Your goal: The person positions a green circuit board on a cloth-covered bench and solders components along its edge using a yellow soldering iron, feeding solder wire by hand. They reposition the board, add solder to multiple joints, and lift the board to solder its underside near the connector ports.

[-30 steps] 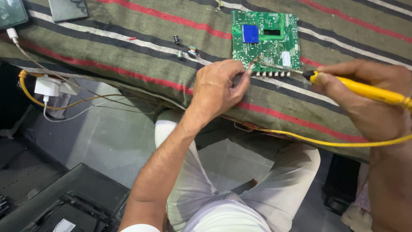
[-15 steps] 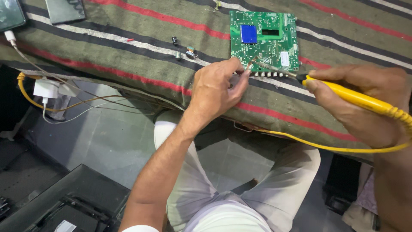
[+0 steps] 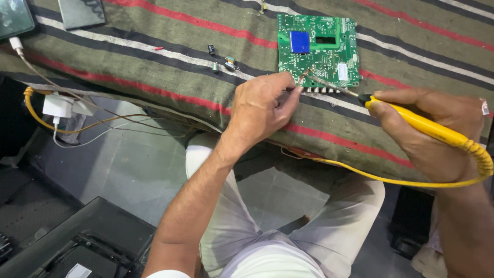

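- The left hand (image 3: 260, 105) rests on the striped green, red and white woven cloth (image 3: 154, 67) that covers the bench, its thumb and forefinger pinched together on a thin strand of solder wire (image 3: 303, 77) whose free end rises just past the fingertips.
- The right hand (image 3: 437, 134) is wrapped tight round the yellow-handled soldering iron (image 3: 427, 126), held like a pen; its slim metal tip (image 3: 329, 86) runs out ahead of those fingers toward the left hand.
- Tip and wire meet, or very nearly so, at the near edge of the green rectangular circuit board with a blue square part (image 3: 317, 49), which lies flat on the cloth just beyond both sets of fingertips.
- By my reckoning a joint is being soldered at that edge, beside the row of small white terminals (image 3: 321, 90); whether the metal has flowed is too small to see.
- The next move would call for steady hands: wire fed gently, the iron lifted away cleanly.
- A few small loose components (image 3: 224, 62) lie on the cloth beyond the left knuckles, well apart from the board.
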`<action>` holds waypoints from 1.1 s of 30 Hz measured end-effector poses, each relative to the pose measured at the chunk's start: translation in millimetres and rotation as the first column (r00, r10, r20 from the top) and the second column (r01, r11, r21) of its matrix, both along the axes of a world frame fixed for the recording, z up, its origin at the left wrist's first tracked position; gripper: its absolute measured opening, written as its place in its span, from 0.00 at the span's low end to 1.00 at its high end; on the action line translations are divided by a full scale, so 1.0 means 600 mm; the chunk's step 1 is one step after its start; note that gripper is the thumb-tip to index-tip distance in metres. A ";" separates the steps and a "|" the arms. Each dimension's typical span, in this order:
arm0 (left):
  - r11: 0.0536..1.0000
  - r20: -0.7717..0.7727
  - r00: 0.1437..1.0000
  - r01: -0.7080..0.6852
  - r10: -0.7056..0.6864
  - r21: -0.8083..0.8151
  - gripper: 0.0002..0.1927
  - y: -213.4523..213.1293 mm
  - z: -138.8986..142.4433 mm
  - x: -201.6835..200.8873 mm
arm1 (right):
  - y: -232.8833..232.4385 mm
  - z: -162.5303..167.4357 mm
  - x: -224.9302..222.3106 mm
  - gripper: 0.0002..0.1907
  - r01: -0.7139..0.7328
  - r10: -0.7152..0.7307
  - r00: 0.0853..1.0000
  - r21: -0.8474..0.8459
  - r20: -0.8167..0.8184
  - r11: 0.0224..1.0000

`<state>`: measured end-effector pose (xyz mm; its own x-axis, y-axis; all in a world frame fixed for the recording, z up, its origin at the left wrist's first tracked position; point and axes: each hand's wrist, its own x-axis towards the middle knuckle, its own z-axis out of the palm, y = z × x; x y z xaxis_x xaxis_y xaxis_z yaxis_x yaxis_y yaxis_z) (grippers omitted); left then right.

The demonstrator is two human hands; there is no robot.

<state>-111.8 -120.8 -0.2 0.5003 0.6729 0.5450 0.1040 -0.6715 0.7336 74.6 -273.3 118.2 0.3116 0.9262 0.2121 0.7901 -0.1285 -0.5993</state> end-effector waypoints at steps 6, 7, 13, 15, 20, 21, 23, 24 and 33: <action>0.999 -0.022 1.000 0.010 -0.010 0.032 0.08 0.001 0.001 0.001 | -0.004 -0.003 0.003 0.08 -0.014 0.014 1.000 0.032 -0.004 0.999; 0.999 -0.018 1.000 0.014 -0.014 0.035 0.08 0.001 0.001 0.001 | -0.005 -0.003 0.004 0.08 -0.023 0.024 0.999 0.038 -0.029 0.999; 0.999 -0.010 1.000 0.017 -0.016 0.047 0.08 0.000 0.001 -0.001 | -0.005 -0.010 0.006 0.07 0.001 0.001 0.998 0.044 -0.055 0.999; 1.000 -0.002 1.000 0.012 -0.012 0.029 0.08 -0.001 0.002 0.000 | -0.003 -0.012 0.005 0.07 0.007 -0.001 0.993 0.053 -0.122 0.999; 1.000 0.034 0.999 0.006 -0.007 0.007 0.07 -0.001 0.002 -0.002 | 0.000 -0.014 0.003 0.07 0.046 -0.039 0.985 0.036 -0.167 0.998; 1.000 0.035 0.999 0.005 -0.006 0.004 0.07 -0.001 0.002 -0.002 | 0.000 -0.014 0.003 0.07 0.047 -0.040 0.982 0.035 -0.186 0.998; 1.000 0.025 1.000 0.005 -0.004 -0.014 0.07 -0.001 0.002 -0.002 | -0.001 -0.016 0.003 0.07 0.056 -0.048 0.975 0.031 -0.215 0.998; 1.000 0.015 1.000 0.005 -0.005 -0.028 0.07 0.000 0.002 -0.001 | -0.002 -0.016 0.002 0.07 0.064 -0.056 0.973 0.028 -0.224 0.998; 0.999 0.034 0.999 0.001 -0.002 0.044 0.06 -0.002 0.004 -0.002 | -0.011 -0.020 0.002 0.07 0.056 -0.042 0.981 0.066 -0.189 0.996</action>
